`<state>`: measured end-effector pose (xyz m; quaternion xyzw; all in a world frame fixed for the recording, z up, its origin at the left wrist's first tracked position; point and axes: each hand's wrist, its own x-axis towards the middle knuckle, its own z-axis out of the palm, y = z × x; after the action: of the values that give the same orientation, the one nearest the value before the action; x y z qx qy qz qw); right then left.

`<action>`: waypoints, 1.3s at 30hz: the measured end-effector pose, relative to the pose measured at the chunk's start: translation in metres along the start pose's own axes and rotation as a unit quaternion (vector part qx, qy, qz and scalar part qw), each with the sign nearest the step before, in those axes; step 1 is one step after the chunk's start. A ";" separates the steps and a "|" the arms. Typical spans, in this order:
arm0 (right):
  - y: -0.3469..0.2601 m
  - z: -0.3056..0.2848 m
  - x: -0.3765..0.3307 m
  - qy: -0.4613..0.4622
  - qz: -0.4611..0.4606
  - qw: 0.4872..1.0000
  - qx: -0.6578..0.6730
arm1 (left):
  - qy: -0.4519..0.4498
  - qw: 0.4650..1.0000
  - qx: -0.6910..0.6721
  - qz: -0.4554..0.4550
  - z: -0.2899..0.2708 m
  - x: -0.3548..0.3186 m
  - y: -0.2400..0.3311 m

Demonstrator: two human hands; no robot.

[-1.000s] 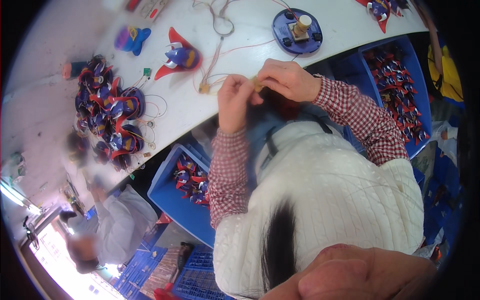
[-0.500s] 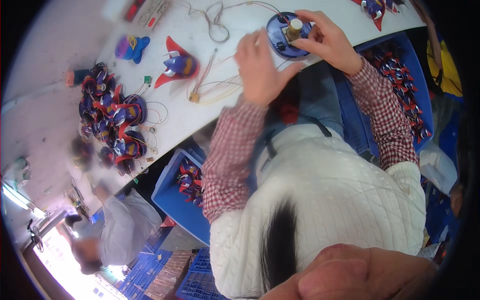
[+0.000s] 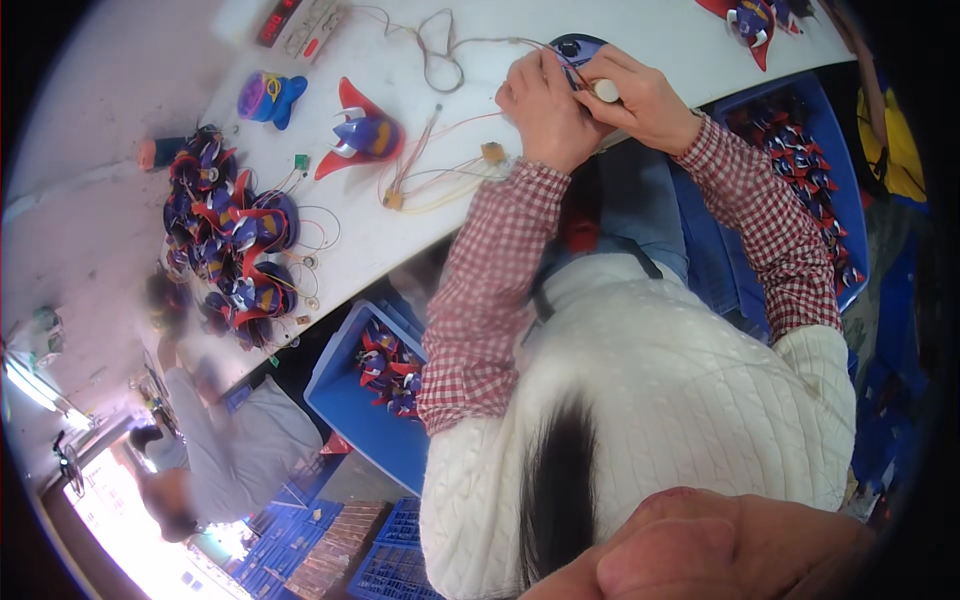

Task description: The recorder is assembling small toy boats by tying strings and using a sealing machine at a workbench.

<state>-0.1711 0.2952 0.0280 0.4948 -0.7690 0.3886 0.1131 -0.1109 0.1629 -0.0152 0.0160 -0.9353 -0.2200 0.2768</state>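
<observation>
On the white table's near edge lies a round blue-purple plastic base [image 3: 577, 46], mostly covered by my hands. My left hand [image 3: 553, 112] is bent over its left side with curled, closed fingers; what they pinch is hidden. Thumb and fingers of my right hand [image 3: 648, 105] close around a cylindrical part with a white cap [image 3: 606, 90]. Thin wires [image 3: 500, 41] run from the base to the left across the table. The fingertips of both hands nearly meet beside the white cap.
A red-winged purple toy head [image 3: 366, 136], a blue toy piece [image 3: 272, 99] and wired small parts [image 3: 394, 199] lie left. Beyond is a heap of toy heads [image 3: 235, 225]. Blue bins [image 3: 335, 375] of them flank me. A display box [image 3: 300, 25] stands behind; another person [image 3: 235, 430] sits left.
My left hand, apart from the base before, has moved right onto it and its fingers have curled. My right hand has shifted slightly left and down. The other person's arm has moved.
</observation>
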 end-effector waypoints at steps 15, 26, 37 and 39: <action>0.287 0.025 -0.001 -0.097 0.240 0.897 0.358 | 0.084 0.987 0.023 -0.136 -0.123 -0.066 -0.061; -0.078 0.050 0.062 -0.204 -0.069 0.965 0.151 | 0.008 0.936 0.017 -0.352 -0.152 -0.051 -0.173; -0.121 0.175 0.084 -0.304 -0.139 0.942 -0.017 | -0.020 0.923 -0.080 -0.377 -0.146 -0.023 -0.186; -0.130 0.171 0.095 -0.379 -0.060 0.923 -0.020 | -0.013 0.946 -0.007 -0.323 -0.143 -0.022 -0.182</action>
<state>-0.0712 0.0828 0.0294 0.6478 -0.7310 0.1493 -0.1541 -0.0337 -0.0558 0.0037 0.3123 -0.8820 -0.3044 0.1787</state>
